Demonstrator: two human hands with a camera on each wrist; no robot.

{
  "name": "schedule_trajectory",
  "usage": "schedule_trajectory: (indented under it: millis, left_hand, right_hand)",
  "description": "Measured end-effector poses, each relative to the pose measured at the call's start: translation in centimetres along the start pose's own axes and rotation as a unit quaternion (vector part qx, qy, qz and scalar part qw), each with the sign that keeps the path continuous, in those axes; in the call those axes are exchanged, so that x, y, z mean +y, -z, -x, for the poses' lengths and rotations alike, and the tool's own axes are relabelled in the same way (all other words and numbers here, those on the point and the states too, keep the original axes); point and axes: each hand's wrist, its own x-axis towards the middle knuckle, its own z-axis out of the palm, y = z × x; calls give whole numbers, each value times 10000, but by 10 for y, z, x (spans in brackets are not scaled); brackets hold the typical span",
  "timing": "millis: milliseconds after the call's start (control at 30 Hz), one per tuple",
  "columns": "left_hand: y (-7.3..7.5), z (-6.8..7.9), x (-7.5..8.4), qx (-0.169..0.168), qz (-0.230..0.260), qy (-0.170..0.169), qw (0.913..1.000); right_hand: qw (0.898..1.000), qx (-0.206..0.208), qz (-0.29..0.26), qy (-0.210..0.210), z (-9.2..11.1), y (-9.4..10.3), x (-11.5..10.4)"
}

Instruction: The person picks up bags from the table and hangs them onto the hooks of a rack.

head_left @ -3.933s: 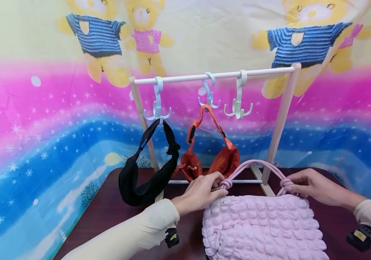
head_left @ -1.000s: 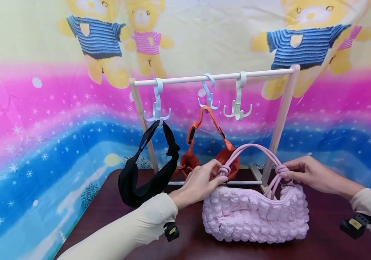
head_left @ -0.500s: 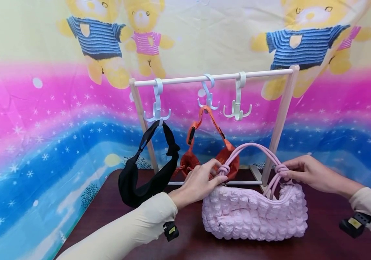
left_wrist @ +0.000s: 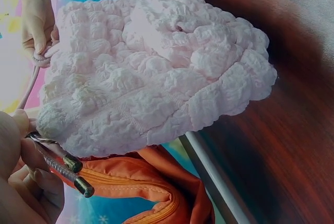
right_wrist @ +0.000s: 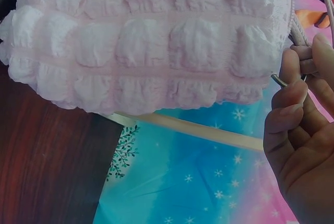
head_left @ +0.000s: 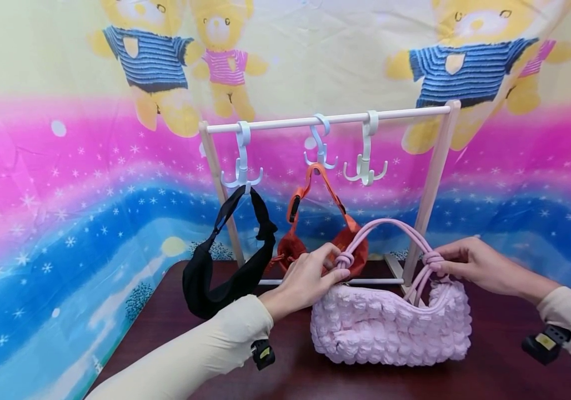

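A puffy pink handbag (head_left: pixel 390 328) is held by its cord handle (head_left: pixel 390 223) low over the table in the head view. At the knot on the handle's left end, my left hand (head_left: pixel 305 280) pinches the cord between thumb and fingers. My right hand (head_left: pixel 485 266) pinches the knot at the other end. Between the hands the handle arches upward, and the bag's top edge sags on the right. In the left wrist view, metal-tipped cord ends (left_wrist: pixel 83 186) stick out below the left fingers. A metal ring (right_wrist: pixel 279 81) shows by the right fingers in the right wrist view.
Behind stands a rack whose rail (head_left: pixel 285 120) carries a left hook (head_left: pixel 242 166) with a black bag (head_left: pixel 225 297), a middle hook (head_left: pixel 320 150) with an orange bag (head_left: pixel 355 250), and a bare pale green hook (head_left: pixel 365 161). The dark table (head_left: pixel 160 328) lies beneath.
Since the earliest frame both hands have risen slightly with the handle, and the handbag has swung from facing the camera to hanging lower-profile and farther back. Over the last second it has barely moved.
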Motion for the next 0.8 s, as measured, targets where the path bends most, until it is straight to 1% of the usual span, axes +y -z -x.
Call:
schedule_trajectory:
  millis: [267,467,800]
  left_hand:
    - [1,0,0,3,1,15,10000]
    - [1,0,-2,-9,30,7,10000]
    - [1,1,-4,26,152,-56,9999]
  right_hand:
    - [10000,-4,1,-94,-1,1,1]
    - [10000,5,-50,-48,-2,0,3]
    - [10000,-24,-62,18,-4,0,1]
